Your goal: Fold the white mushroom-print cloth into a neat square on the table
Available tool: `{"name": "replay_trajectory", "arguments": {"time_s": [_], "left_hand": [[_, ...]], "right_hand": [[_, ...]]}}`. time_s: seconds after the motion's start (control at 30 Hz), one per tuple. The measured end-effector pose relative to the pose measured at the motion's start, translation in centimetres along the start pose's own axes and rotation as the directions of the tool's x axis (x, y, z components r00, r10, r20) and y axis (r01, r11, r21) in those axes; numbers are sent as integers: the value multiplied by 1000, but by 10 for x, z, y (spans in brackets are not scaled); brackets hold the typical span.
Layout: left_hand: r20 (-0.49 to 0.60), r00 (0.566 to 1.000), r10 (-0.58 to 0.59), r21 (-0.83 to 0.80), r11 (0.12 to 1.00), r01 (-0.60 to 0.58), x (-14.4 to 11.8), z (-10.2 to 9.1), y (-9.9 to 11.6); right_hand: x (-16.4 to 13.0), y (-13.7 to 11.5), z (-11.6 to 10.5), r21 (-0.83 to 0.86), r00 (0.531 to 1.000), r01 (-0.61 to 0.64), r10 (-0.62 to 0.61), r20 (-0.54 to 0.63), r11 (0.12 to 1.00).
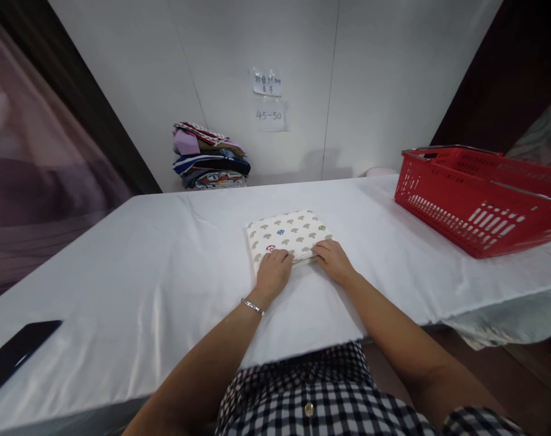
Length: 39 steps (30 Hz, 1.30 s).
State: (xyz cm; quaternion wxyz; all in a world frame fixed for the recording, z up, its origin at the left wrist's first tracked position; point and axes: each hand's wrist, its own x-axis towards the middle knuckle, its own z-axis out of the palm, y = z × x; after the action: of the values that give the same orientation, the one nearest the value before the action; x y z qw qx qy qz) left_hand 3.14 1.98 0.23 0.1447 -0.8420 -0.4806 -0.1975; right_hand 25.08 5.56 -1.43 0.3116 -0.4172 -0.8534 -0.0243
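Observation:
A folded white cloth (298, 229) with a grey mushroom print lies flat on the table. A few of its mushrooms are red, blue and green. My left hand (274, 275), with a silver bracelet at the wrist, closes its fingers over the near edge of the cloth, left of the middle. At the near right corner, my right hand (333, 260) grips the edge, fingers on top. Several layers show along the near edge between the two hands. Both thumbs are mostly hidden.
A white-covered table (189, 254) spreads under everything. On the right stands a red plastic basket (466, 200) with metal handles. A stack of folded cloths (212, 157) rises at the back by the wall. A dark flat device (21, 351) lies at the left front edge.

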Motion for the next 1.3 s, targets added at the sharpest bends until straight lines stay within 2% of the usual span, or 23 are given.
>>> {"name": "replay_trajectory", "arguments": {"time_s": [0.33, 0.53, 0.7, 0.87, 1.07, 1.23, 1.3], "left_hand": [[-28, 1000, 0, -30, 1000, -1, -5, -2, -3], [-70, 998, -4, -92, 996, -2, -21, -5, -18], [-103, 987, -121, -155, 982, 104, -36, -7, -37], [-73, 969, -234, -180, 959, 218, -44, -5, -46], [-15, 985, -170, -193, 967, 164, -53, -3, -47], [50, 976, -211, -178, 960, 217, -41, -29, -33], [23, 976, -216, -167, 962, 217, -27, -37, -20]], "right_hand": [[-3, 7, -3, 40, 1000, 13, -14, 12, 999], [-2, 12, -5, 49, 998, 46, -48, 29, 998], [-1, 17, -7, 41, 995, 84, -86, 50, 996], [-1, 18, -5, 36, 993, 103, -105, 52, 994], [-3, 20, 0, 44, 993, 103, -106, 47, 994], [-3, 20, 2, 49, 995, 83, -86, 48, 995], [-3, 20, 3, 44, 996, 79, -81, 45, 996]]}}
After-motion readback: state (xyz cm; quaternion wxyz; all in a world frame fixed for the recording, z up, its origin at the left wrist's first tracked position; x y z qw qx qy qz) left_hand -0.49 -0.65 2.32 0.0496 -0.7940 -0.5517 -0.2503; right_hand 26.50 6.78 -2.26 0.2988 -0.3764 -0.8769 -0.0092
